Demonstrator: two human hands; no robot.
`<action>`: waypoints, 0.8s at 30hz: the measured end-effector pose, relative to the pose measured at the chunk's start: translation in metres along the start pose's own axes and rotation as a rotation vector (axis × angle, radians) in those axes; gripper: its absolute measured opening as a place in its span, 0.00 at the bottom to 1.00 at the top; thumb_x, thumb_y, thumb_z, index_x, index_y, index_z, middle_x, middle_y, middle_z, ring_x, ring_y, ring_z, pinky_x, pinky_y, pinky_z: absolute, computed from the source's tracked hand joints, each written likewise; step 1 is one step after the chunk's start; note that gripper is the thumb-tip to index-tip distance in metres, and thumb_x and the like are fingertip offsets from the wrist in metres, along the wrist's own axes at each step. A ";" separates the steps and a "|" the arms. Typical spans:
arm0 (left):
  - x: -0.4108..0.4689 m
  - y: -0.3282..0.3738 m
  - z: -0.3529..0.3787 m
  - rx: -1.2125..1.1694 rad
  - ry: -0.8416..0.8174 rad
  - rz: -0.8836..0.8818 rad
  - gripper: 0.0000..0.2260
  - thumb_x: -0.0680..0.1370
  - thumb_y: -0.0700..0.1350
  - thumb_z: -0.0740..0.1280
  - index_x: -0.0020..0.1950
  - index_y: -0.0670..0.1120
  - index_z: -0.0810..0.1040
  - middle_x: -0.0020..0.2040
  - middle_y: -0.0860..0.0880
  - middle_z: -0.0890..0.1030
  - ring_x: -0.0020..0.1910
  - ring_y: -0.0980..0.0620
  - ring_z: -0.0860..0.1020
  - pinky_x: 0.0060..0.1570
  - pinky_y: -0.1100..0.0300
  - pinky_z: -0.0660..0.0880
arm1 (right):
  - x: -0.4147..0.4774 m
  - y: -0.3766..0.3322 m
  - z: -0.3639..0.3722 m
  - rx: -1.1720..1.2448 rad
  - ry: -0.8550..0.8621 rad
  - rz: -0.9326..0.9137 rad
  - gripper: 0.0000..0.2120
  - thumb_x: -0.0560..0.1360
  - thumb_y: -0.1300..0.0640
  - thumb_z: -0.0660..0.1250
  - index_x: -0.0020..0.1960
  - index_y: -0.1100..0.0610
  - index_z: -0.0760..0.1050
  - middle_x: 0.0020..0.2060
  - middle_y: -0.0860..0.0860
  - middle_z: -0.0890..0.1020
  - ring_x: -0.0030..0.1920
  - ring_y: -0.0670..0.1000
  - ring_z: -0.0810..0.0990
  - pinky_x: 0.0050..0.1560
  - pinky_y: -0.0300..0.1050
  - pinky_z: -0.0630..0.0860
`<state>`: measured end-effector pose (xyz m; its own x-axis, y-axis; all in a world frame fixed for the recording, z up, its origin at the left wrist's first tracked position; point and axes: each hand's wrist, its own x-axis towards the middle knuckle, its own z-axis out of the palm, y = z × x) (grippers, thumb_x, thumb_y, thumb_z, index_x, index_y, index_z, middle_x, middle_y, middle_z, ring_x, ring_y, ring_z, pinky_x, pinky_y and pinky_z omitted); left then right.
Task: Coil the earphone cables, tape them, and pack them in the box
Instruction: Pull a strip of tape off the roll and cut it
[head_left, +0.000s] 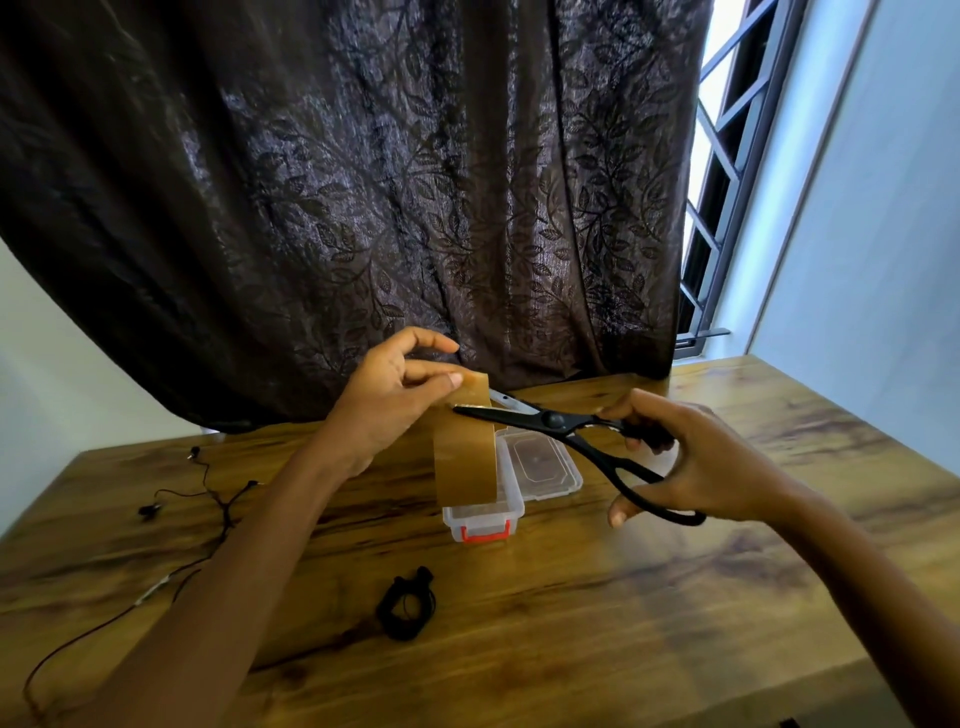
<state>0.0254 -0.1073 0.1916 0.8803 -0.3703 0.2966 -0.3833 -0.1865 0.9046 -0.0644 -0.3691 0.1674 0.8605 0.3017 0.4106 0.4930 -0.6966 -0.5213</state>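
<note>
Coiled earphone (407, 605): near side of box (483, 522), untaped | loose earphone (223, 499): left of box, uncoiled | left hand (395, 400) pinches tape strip (465, 457) above box | right hand (696, 467) grips scissors (556, 421), cut not yet made

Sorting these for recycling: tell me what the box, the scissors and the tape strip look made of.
The box: clear glossy plastic, see-through walls, red clip. The scissors: matte black handles, plastic or coated, unclear which; the far blade shows bare grey metal. The tape strip: brown, semi-glossy thin film, probably plastic packing tape.
</note>
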 end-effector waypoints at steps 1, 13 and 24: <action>0.000 0.000 0.000 0.003 -0.011 -0.004 0.09 0.75 0.39 0.67 0.52 0.51 0.75 0.42 0.53 0.85 0.47 0.47 0.80 0.50 0.51 0.74 | 0.003 -0.001 -0.001 -0.010 -0.009 -0.002 0.33 0.53 0.41 0.79 0.52 0.56 0.75 0.41 0.42 0.79 0.41 0.43 0.74 0.39 0.29 0.69; -0.007 -0.003 0.000 -0.194 -0.080 -0.092 0.10 0.76 0.35 0.65 0.55 0.46 0.76 0.47 0.49 0.85 0.44 0.57 0.83 0.37 0.69 0.76 | 0.018 -0.005 0.000 -0.022 -0.072 -0.019 0.29 0.53 0.42 0.80 0.50 0.47 0.76 0.41 0.38 0.78 0.41 0.42 0.75 0.40 0.29 0.68; -0.008 -0.007 0.003 -0.247 -0.082 -0.089 0.10 0.76 0.34 0.64 0.55 0.45 0.77 0.44 0.48 0.85 0.44 0.55 0.83 0.39 0.70 0.76 | 0.019 -0.007 -0.005 -0.033 -0.064 -0.042 0.27 0.54 0.41 0.78 0.50 0.50 0.77 0.38 0.46 0.79 0.38 0.46 0.75 0.37 0.29 0.69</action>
<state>0.0206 -0.1054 0.1821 0.8779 -0.4367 0.1963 -0.2169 0.0028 0.9762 -0.0519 -0.3619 0.1826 0.8461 0.3711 0.3827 0.5252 -0.7030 -0.4795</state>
